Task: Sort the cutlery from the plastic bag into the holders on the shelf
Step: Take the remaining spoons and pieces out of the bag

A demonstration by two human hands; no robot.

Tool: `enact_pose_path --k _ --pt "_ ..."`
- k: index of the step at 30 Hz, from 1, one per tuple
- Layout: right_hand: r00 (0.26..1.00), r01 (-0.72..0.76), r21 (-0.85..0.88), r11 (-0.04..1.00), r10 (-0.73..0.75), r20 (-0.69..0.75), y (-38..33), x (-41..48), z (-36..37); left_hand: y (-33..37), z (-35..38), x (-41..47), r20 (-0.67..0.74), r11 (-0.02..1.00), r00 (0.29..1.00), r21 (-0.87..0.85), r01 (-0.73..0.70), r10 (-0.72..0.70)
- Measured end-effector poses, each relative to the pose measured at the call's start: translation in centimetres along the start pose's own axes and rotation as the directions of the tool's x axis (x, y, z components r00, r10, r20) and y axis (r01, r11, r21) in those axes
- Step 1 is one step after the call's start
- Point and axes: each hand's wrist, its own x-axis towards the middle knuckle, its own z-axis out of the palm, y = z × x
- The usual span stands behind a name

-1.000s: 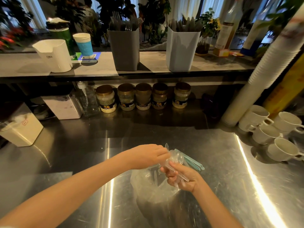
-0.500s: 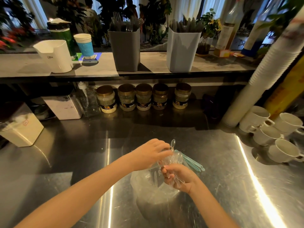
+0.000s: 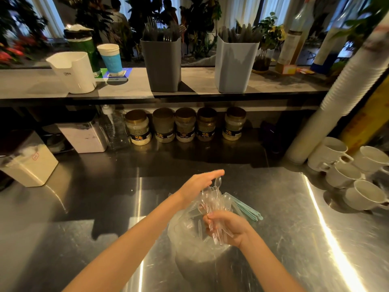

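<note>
My right hand (image 3: 228, 228) grips a bundle of clear plastic spoons (image 3: 214, 199) by their handles, bowls pointing up, above the clear plastic bag (image 3: 189, 239) on the steel counter. My left hand (image 3: 200, 184) has straight fingers and touches the tops of the spoons from the left. Pale green cutlery (image 3: 248, 209) lies on the counter just right of the bag. On the shelf stand a dark grey holder (image 3: 162, 64) with forks, a light grey holder (image 3: 235, 66) with dark cutlery and a white holder (image 3: 73, 72).
Several jars (image 3: 185, 125) line the back of the counter under the shelf. White cups (image 3: 345, 173) and a tall stack of paper cups (image 3: 336, 102) crowd the right side. A white box (image 3: 29, 165) sits at left. A blue-sleeved cup (image 3: 110, 57) stands on the shelf.
My left hand's fingers have straightened and risen to the spoon tops. The spoon bundle in my right hand has come upright, higher above the bag.
</note>
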Motion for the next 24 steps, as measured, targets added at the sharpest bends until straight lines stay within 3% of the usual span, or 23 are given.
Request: enact_pose_path --k 3,7,11,15,19,24 --pt "0.999 0.017 0.100 0.995 -0.014 -0.033 -0.1 0.2 0.4 0.1 1.3 0.1 -0.028 0.991 0.999 -0.128 0.028 -0.032" --pt "0.997 -0.007 0.150 0.989 0.019 -0.077 -0.1 -0.2 0.5 -0.6 2.2 0.4 -0.109 0.997 0.994 -0.076 -0.004 -0.004" --pt "0.992 -0.025 0.303 0.953 0.061 -0.110 0.1 0.1 0.5 -0.7 2.4 0.5 -0.010 0.999 0.999 -0.009 0.039 -0.040" --pt "0.989 0.000 0.304 0.953 0.045 -0.141 0.3 0.4 0.6 -0.1 2.2 0.2 0.133 0.995 0.989 0.089 0.048 -0.060" --pt "0.964 0.029 0.274 0.961 0.046 -0.263 0.1 -0.2 1.2 -0.3 2.4 0.7 0.041 0.971 0.997 0.233 0.051 -0.062" --pt "0.943 0.065 0.062 0.996 -0.041 -0.330 0.7 -0.5 -1.1 -0.5 2.6 0.6 0.121 0.981 0.990 0.187 0.052 -0.075"
